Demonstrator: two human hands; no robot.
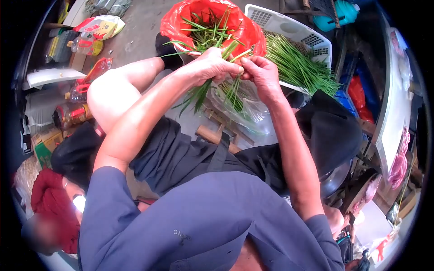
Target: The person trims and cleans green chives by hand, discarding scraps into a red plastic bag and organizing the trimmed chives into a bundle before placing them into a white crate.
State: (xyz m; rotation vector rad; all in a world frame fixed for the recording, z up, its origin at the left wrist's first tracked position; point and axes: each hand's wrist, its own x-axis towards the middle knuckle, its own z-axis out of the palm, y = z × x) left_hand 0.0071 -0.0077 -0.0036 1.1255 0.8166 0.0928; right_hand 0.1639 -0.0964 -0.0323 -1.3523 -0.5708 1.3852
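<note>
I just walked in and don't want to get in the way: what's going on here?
A seated person holds some green stalks in the left hand, while the right hand pinches at them. More greens lie in the red bag beyond and the white basket to the right.

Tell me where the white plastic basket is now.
In the head view, the white basket sits upper right, just right of the red bag, with green stalks in it.

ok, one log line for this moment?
left hand: holding green stalks | right hand: fingertips pinched, close to left hand | red bag: open, greens inside | white crate: long greens, right of bag
</note>
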